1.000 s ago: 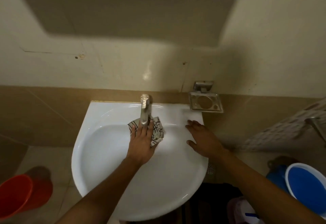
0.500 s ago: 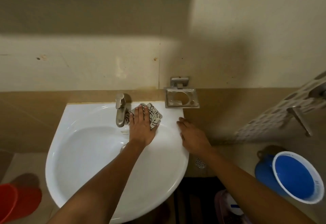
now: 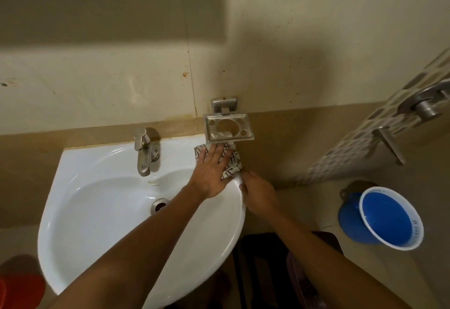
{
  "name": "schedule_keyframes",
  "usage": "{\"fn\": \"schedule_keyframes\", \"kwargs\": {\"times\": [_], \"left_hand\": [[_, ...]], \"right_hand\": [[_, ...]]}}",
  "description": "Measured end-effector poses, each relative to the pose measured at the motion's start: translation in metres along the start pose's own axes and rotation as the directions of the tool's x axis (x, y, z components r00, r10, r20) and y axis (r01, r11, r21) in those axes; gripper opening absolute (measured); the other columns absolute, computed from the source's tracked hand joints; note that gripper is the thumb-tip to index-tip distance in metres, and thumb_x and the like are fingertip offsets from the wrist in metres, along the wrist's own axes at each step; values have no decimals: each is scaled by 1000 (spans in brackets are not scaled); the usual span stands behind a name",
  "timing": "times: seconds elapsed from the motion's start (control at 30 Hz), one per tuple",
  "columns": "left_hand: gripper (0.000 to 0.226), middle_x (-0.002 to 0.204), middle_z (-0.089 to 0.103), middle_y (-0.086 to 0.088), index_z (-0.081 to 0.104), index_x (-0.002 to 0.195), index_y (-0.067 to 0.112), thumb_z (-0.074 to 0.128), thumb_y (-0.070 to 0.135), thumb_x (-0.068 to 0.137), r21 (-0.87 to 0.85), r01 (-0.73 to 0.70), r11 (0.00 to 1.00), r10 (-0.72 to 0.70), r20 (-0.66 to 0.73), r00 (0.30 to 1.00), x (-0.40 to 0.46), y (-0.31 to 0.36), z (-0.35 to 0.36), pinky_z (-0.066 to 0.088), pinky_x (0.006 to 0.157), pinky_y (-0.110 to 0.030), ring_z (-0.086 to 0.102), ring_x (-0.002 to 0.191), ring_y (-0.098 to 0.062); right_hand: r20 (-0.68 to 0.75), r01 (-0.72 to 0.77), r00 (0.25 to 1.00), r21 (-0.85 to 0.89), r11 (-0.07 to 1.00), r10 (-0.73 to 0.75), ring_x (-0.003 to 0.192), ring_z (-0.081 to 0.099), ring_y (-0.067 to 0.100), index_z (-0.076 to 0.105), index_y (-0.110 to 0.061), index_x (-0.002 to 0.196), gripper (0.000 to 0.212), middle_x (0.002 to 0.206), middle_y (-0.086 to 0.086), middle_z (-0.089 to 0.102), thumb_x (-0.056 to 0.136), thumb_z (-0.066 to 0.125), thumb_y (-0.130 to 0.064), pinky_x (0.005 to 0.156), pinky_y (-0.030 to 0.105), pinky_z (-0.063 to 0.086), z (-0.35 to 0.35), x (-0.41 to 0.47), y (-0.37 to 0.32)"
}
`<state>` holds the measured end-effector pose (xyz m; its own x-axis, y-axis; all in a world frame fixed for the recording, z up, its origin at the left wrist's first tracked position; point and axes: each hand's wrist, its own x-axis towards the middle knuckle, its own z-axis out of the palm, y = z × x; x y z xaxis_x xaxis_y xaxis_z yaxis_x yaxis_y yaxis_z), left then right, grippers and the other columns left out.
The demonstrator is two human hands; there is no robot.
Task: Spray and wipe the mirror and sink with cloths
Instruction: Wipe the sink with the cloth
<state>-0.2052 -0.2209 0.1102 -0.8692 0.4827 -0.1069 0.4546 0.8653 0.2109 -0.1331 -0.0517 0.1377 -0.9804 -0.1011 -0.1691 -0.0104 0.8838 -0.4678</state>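
Note:
The white sink (image 3: 102, 211) hangs on the tiled wall, with a steel tap (image 3: 143, 155) at its back. A white cloth with dark lines (image 3: 232, 162) lies on the sink's back right corner, just under the steel holder. My left hand (image 3: 210, 172) presses flat on that cloth with its fingers straight and spread. My right hand (image 3: 259, 194) holds the sink's right rim, thumb over the edge and fingers on the outside. The mirror is out of view.
A steel wall holder (image 3: 229, 126) juts out above the cloth. A blue bucket (image 3: 389, 221) with a blue mug behind it stands on the floor at right. A red bucket (image 3: 19, 289) sits at lower left. Steel wall fittings (image 3: 423, 106) stick out at far right.
My left hand has slid the cloth from the tap rightward along the back rim to the sink's right corner. My right hand has shifted from lying on the rim to holding its edge.

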Motion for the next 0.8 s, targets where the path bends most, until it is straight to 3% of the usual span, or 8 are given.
{"fn": "schedule_keyframes", "kwargs": {"times": [0.07, 0.17, 0.23, 0.37, 0.47, 0.6, 0.73, 0.8], "left_hand": [[81, 167, 4, -3, 5, 157, 29, 15, 71, 89, 45, -61, 997, 60, 21, 998, 17, -6, -8, -9, 122, -50, -6, 153, -26], [73, 166, 4, 0, 7, 157, 31, 30, 63, 96, 23, 11, 1000, -12, 26, 1000, 34, -9, -13, -4, 122, -51, -6, 153, -24], [74, 166, 3, -2, 8, 157, 30, 30, 64, 95, -1, 28, 1000, -28, -11, 1000, 31, -4, -6, -7, 122, -51, -8, 153, -25], [77, 166, 3, -6, 10, 157, 31, 22, 67, 91, -67, -60, 996, 58, -26, 998, -5, 8, 15, -13, 120, -50, -7, 153, -27], [74, 166, 0, -7, 7, 157, 32, 28, 62, 93, -250, -95, 964, 89, -33, 995, -42, 26, 31, -4, 122, -55, -8, 153, -28], [75, 164, -20, -1, 0, 156, 34, 44, 45, 96, -591, -54, 805, 91, 33, 995, -96, 57, 51, 1, 124, -48, -18, 151, -23], [76, 164, -20, 6, -3, 155, 40, 47, 42, 99, -573, -27, 819, 135, 147, 980, -135, 62, 47, 11, 124, -48, -14, 152, -17], [77, 164, -20, 7, -6, 152, 45, 48, 42, 99, -502, -64, 862, 185, 195, 963, -155, 58, 38, 14, 124, -47, -11, 152, -17]], "right_hand": [[-11, -41, 999, 24, 999, 41, 120, 56, 24, 48, -18, 140, 40, 135, 5, 57, 99, 48, -18, 100, 35, 45, 4, -4, 2], [-13, -82, 996, 49, 995, 83, 123, 55, 23, 46, -16, 143, 43, 137, 6, 57, 100, 48, -19, 102, 34, 43, 9, -5, 3], [-25, -89, 995, 74, 993, 92, 122, 57, 24, 48, -15, 142, 43, 135, 7, 60, 100, 49, -19, 102, 35, 44, 11, -5, 3], [-61, -93, 993, 146, 985, 103, 99, 66, 25, 64, -15, 116, 23, 108, 7, 71, 96, 54, -16, 85, 36, 54, 12, -5, 5], [-67, -87, 992, 215, 973, 104, 89, 68, 26, 69, -12, 106, 19, 99, 8, 74, 91, 57, -10, 79, 39, 56, 5, -7, 3], [-51, -140, 986, 269, 953, 160, 97, 69, 24, 69, -12, 118, 30, 109, 9, 74, 88, 64, -13, 87, 39, 56, 3, -15, -1], [-51, -201, 973, 299, 933, 226, 108, 65, 25, 62, -11, 130, 45, 120, 10, 70, 87, 59, 1, 98, 43, 52, 13, -28, -9], [-72, -224, 967, 221, 949, 245, 106, 62, 26, 64, -8, 122, 35, 117, 10, 68, 88, 57, -1, 96, 39, 51, 16, -39, -19]]}}
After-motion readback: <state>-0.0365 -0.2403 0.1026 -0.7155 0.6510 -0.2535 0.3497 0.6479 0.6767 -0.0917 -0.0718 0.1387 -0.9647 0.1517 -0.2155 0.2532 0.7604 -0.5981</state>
